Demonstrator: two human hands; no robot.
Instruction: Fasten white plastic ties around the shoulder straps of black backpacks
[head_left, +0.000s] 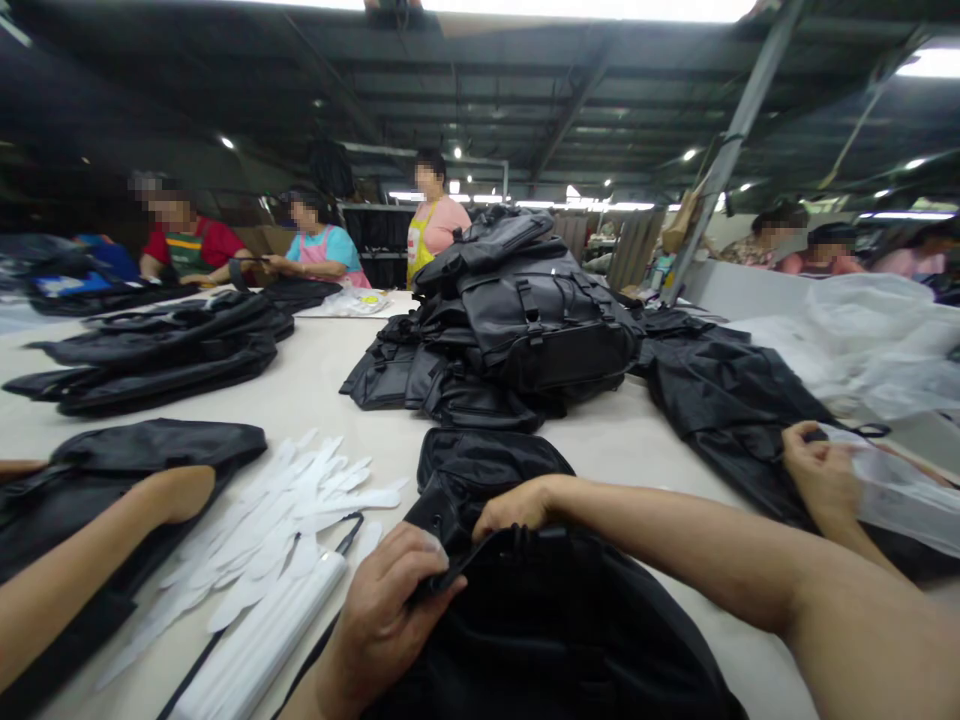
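My left hand point(382, 625) grips the upper edge of a black fabric backpack point(540, 640) lying in front of me. My right hand point(517, 508) reaches across from the right and holds the same edge farther along, over the bag's dark opening. Just beyond them lies another black bag point(480, 475), touching the backpack. To the left of my left hand are a white cylindrical roll point(259, 640) and a loose pile of white strip-like pieces point(281, 525). Most of the backpack's interior is hidden in shadow.
A co-worker's hand point(817, 475) holds clear plastic at right, and another forearm point(169, 495) rests on a black bag point(97, 500) at left. Black backpacks point(525, 320) are heaped on the cream table point(630, 440). Plastic sheeting point(862, 340) lies at right; several workers sit beyond.
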